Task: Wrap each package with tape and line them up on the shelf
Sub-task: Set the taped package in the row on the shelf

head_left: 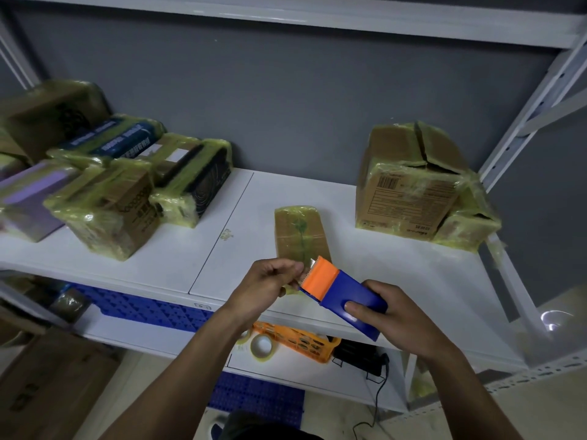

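Note:
A flat brown package (300,231) with yellowish tape on its far end lies on the white shelf (397,268), just beyond my hands. My right hand (390,315) grips a blue and orange tape dispenser (343,293) above the shelf's front edge. My left hand (270,284) pinches the tape end at the dispenser's orange cutter. Several taped packages (108,198) stand in a group at the left of the shelf. Two taped boxes (413,182) stand at the right.
Below, a lower shelf holds a roll of tape (263,346), an orange basket (305,339), a blue crate (146,308) and a black device (362,357) with a cable. A grey wall backs the shelf. Metal uprights (533,122) rise at the right.

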A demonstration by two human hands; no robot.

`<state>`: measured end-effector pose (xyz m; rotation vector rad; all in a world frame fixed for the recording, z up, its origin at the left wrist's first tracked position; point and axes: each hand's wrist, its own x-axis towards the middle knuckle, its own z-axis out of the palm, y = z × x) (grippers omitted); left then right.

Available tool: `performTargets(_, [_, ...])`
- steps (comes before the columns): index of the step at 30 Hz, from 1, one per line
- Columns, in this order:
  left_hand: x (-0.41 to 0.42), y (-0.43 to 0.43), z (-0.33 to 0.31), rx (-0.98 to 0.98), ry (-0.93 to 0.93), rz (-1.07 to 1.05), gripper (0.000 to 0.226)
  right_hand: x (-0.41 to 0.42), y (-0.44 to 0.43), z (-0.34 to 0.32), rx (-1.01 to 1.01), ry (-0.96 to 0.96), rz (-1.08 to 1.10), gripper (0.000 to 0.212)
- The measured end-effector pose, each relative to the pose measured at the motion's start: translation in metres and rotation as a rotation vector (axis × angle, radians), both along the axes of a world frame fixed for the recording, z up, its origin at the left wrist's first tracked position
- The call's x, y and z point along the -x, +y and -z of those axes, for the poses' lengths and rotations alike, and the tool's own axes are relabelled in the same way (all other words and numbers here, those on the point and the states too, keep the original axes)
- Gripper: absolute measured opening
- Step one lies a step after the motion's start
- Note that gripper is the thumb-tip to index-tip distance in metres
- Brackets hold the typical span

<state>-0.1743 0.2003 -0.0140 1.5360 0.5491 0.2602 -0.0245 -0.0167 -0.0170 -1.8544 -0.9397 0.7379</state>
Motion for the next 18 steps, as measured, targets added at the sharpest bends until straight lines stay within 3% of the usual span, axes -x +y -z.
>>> performTargets(5, [-0.003,0.002,0.004,0.17,-0.005,-0.029,0.037,-0.005,0.0,0.0,0.005,-0.014,-0.015,0.039])
performTargets(9, [-0.005,0.0,0.012,-0.016,-0.015,-0.058,0.015,-0.006,-0.001,-0.001,0.007,-0.009,-0.025,0.039])
performTargets(12, [-0.007,-0.001,0.018,-0.077,-0.045,-0.128,0.018,-0.005,0.001,-0.001,0.023,-0.038,-0.025,0.039])
performTargets(18, [0.002,0.008,0.026,-0.058,-0.057,-0.237,0.009,-0.007,0.007,-0.009,0.094,-0.126,-0.042,0.04])
